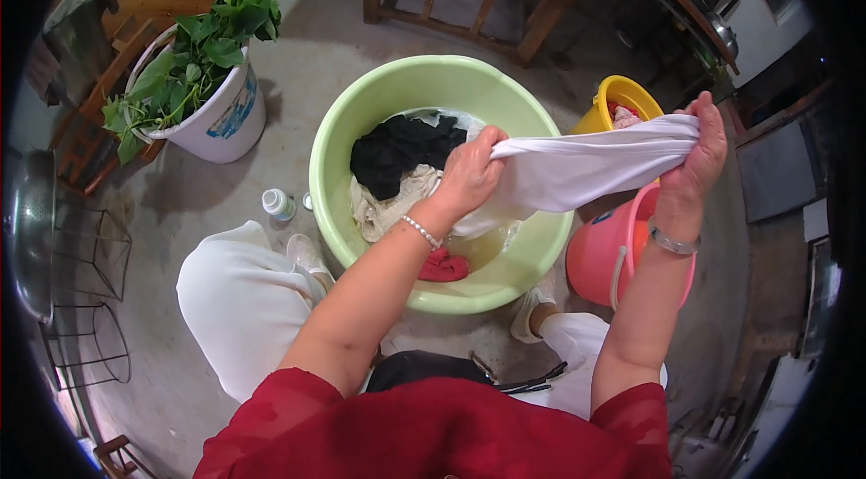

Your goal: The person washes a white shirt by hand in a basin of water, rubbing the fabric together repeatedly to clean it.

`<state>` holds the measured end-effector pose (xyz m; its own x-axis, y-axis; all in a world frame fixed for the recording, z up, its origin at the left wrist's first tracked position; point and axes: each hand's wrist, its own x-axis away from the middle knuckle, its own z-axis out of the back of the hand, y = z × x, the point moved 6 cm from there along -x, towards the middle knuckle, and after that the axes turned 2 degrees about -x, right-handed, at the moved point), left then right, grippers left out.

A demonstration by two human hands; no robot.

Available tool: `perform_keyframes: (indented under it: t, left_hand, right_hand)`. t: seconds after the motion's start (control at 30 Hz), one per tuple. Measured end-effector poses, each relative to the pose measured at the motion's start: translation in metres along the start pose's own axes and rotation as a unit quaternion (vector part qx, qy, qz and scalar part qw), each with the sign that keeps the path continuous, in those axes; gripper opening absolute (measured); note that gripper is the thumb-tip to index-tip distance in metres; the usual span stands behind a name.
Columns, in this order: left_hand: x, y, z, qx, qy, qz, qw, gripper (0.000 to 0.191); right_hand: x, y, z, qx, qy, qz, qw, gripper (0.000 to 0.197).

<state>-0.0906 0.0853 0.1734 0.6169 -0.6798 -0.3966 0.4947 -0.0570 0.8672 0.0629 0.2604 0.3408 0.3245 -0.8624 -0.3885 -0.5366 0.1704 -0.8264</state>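
A white cloth (575, 171) is stretched between my two hands above the right side of a large green plastic basin (446, 303). My left hand (473, 171) grips its left end over the basin. Beyond the basin's right rim, my right hand (697, 151) holds the other end, with the cloth passing between thumb and palm. In the basin lie a black garment (399, 151), a beige garment (392, 205) and a red cloth (445, 266), with some murky water. The lower end of the white cloth hangs into the basin.
Right of the basin stand a pink bucket (595, 256) and a yellow bucket (588, 120) with cloth inside. A white bucket (230, 130) of leafy stems stands at the upper left. A small white bottle (279, 204) is left of the basin. A wooden frame (460, 19) stands beyond it.
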Motion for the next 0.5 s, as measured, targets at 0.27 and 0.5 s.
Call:
perform_keyframes:
  t: [0.27,0.5]
  left_hand:
    - [0.037,-0.063,-0.008,-0.119,-0.137,0.128,0.975,0.026]
    - [0.123,-0.154,-0.025,-0.268,-0.306,0.224,0.886,0.024]
  right_hand:
    - [0.06,0.153,0.066,0.354,-0.123,-0.114,0.92,0.014]
    - [0.223,0.241,0.075,0.569,-0.523,-0.199,0.603,0.033]
